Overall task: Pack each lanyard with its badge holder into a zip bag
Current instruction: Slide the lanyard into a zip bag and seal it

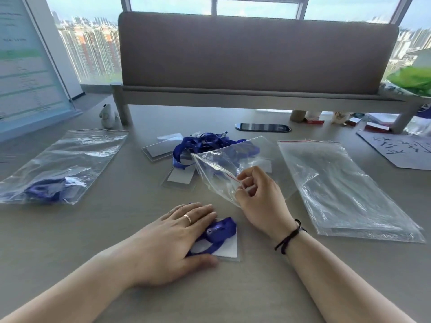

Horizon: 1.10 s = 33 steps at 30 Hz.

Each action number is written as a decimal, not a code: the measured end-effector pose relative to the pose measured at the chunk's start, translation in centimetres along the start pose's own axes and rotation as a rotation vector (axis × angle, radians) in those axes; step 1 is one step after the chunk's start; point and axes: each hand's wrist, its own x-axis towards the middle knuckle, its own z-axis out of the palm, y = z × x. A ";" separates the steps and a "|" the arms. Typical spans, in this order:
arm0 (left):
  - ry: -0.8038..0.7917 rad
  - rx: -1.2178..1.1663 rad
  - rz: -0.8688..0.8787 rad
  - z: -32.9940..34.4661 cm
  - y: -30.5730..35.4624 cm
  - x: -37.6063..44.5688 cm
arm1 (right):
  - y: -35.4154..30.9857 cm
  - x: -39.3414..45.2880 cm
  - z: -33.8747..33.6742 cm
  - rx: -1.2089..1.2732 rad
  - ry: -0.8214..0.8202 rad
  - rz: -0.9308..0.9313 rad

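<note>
Desk [70,229]: L hand [172,238] flat on lanyard [219,230]; R fingers [242,183] pinch empty zip bag [224,169].

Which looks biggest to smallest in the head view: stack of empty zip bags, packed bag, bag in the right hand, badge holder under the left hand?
1. stack of empty zip bags
2. packed bag
3. held bag, partly crumpled, so unsure against 2
4. badge holder, smallest though nearest

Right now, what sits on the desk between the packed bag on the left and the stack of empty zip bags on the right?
In the head view: the loose blue lanyards with badge holders, partly behind the zip bag the right hand lifts.
</note>
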 end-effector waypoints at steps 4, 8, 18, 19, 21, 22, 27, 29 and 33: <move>0.166 0.230 0.051 0.5 0.0 0.3 | -0.1 0.0 -0.3 0.016 -0.006 0.008; 0.230 0.364 0.038 1.9 0.9 1.1 | -0.2 -0.1 -0.2 0.014 -0.034 0.002; 0.319 0.118 0.041 0.7 0.1 0.1 | 0.0 -0.1 -0.1 0.050 -0.060 -0.011; 0.314 0.118 0.048 0.6 0.1 0.1 | -0.1 -0.1 -0.1 0.053 -0.061 -0.011; 0.289 0.137 0.076 0.5 0.0 0.1 | -0.1 -0.1 -0.1 0.044 -0.056 -0.015; 0.262 0.135 0.080 0.5 -0.1 0.1 | -0.2 -0.1 0.0 0.030 -0.052 -0.015; 0.194 0.135 0.040 0.3 -0.1 0.0 | -0.2 -0.2 -0.1 0.001 -0.048 -0.007; 0.222 0.124 0.000 0.2 0.0 0.0 | -0.3 -0.2 -0.1 0.008 -0.060 -0.005; 0.260 -0.005 -0.032 0.6 -0.6 0.1 | -0.4 -0.3 -0.1 -0.012 -0.076 0.002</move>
